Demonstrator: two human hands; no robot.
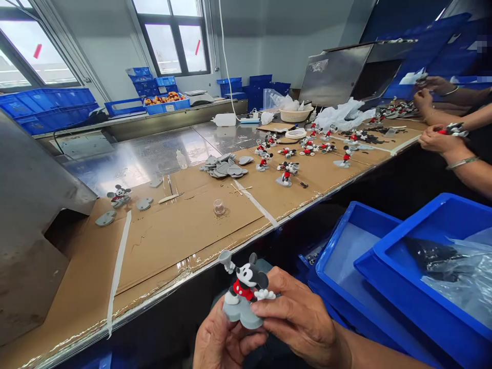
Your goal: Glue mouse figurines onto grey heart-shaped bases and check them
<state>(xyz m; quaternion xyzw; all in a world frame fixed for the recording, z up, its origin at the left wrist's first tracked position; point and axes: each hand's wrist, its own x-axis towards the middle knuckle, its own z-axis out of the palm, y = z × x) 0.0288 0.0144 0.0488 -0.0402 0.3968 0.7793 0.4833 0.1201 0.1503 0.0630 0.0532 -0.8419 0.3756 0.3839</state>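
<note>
Below the table's front edge I hold a small mouse figure [246,287] with black ears, red shorts and a grey base. My left hand [221,341] is closed under the grey base. My right hand [303,318] pinches the figure from the right, thumb and fingers on its side. On the cardboard-covered table [172,236] stand one finished figure [120,195] at the left, loose grey bases [105,219], a pile of grey bases [226,166] and several more figures [286,174] further right.
A small clear cup [219,207] and a thin stick [171,197] lie on the cardboard. Blue bins [388,287] stand to my right, one holding a plastic bag [457,271]. Another person's hands [438,138] work with figures at the far right. Stacked blue crates [46,105] line the back.
</note>
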